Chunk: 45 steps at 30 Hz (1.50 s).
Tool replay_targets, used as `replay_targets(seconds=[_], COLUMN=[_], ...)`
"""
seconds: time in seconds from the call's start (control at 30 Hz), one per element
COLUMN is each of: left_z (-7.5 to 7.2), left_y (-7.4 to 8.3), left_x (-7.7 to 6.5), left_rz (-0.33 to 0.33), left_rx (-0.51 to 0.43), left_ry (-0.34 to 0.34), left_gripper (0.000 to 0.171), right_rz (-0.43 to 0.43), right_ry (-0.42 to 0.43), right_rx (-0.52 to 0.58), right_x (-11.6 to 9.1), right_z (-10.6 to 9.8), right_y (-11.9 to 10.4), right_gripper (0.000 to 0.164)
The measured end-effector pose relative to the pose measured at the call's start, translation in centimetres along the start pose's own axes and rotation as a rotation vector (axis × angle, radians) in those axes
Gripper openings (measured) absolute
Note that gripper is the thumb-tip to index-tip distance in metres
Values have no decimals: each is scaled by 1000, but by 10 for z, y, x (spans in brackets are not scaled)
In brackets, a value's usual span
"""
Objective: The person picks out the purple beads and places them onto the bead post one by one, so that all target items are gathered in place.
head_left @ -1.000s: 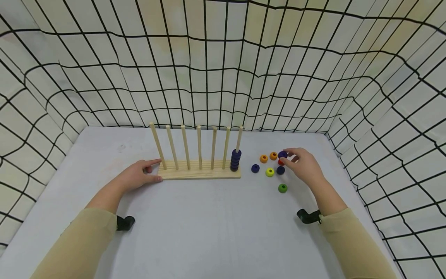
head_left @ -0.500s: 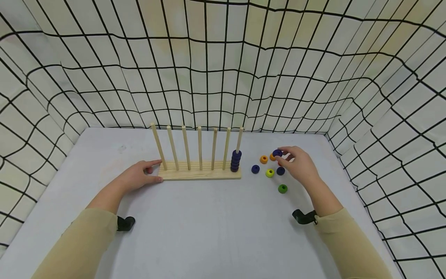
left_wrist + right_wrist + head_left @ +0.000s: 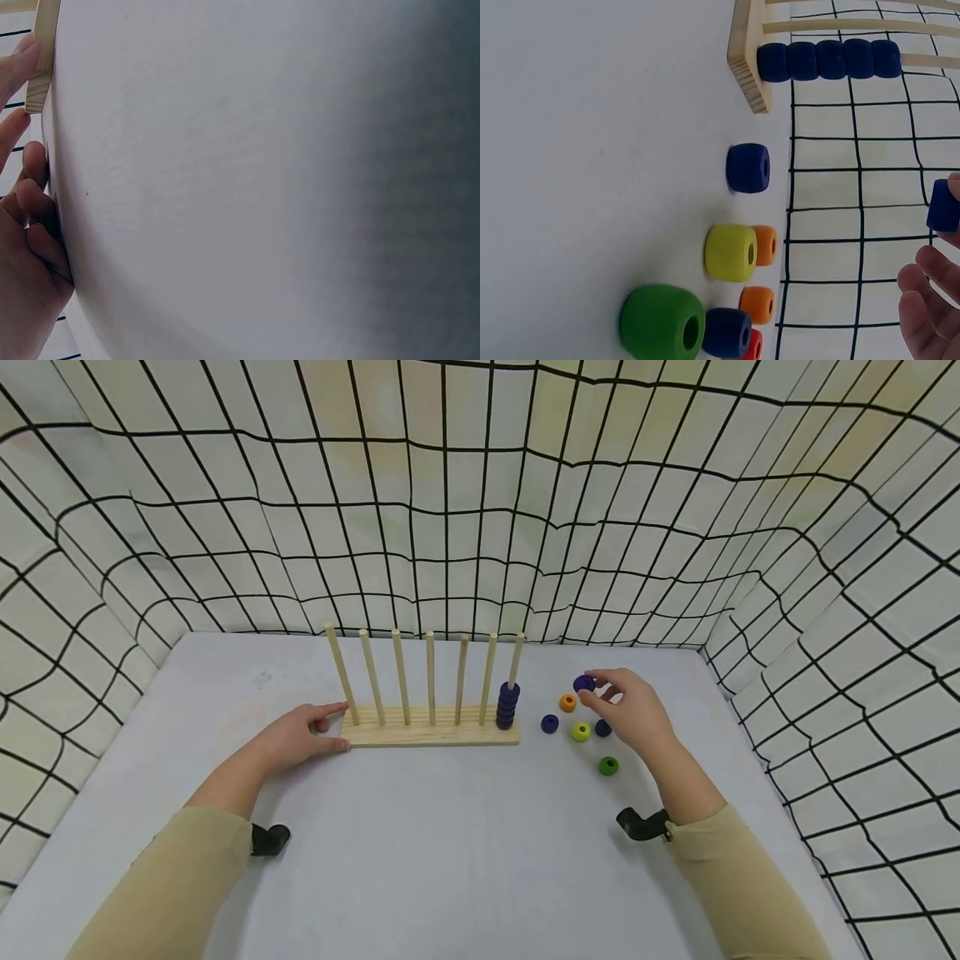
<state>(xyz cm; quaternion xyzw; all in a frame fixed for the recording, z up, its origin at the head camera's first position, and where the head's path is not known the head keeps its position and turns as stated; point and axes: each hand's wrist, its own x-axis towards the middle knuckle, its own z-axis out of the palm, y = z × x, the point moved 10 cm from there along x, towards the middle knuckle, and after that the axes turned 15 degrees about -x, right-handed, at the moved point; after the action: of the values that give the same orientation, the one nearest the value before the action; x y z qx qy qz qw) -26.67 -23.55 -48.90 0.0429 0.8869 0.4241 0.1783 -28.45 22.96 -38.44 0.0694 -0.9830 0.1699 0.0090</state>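
Note:
A wooden peg stand (image 3: 427,739) with several upright pegs sits on the white table. Dark blue beads (image 3: 507,706) are stacked on its rightmost peg. My left hand (image 3: 288,739) holds the stand's left end, thumb at the front edge and index finger toward the back; the left wrist view shows the end of the wooden base (image 3: 41,67) between fingers. Between thumb and fingers, my right hand (image 3: 636,710) pinches a dark blue bead (image 3: 583,683), raised off the table right of the stand. In the right wrist view that held bead (image 3: 943,206) is at the right edge.
Loose beads lie below the right hand: blue (image 3: 550,723), orange (image 3: 567,702), yellow (image 3: 581,732), dark blue (image 3: 603,727) and green (image 3: 608,766). Another orange bead (image 3: 757,304) and a red bead (image 3: 753,345) show in the right wrist view. Black netting (image 3: 465,560) surrounds the table.
My right hand has lifted the dark blue bead from among the loose beads and moved left with it, toward the stand. The left hand and the stand have stayed put.

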Motion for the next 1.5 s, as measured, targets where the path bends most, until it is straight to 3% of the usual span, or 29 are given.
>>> replay_targets(seconds=[0.53, 1.5], left_z=[-2, 0], left_y=[1, 6], left_x=[-1, -1], left_rz=[4, 15], left_rx=[7, 5], left_ry=[1, -5], left_gripper=[83, 83], right_rz=[-24, -66], right_ry=[24, 105], right_rx=[39, 136], right_x=[6, 10], right_z=[-5, -30], right_y=[-31, -61], right_gripper=[48, 45])
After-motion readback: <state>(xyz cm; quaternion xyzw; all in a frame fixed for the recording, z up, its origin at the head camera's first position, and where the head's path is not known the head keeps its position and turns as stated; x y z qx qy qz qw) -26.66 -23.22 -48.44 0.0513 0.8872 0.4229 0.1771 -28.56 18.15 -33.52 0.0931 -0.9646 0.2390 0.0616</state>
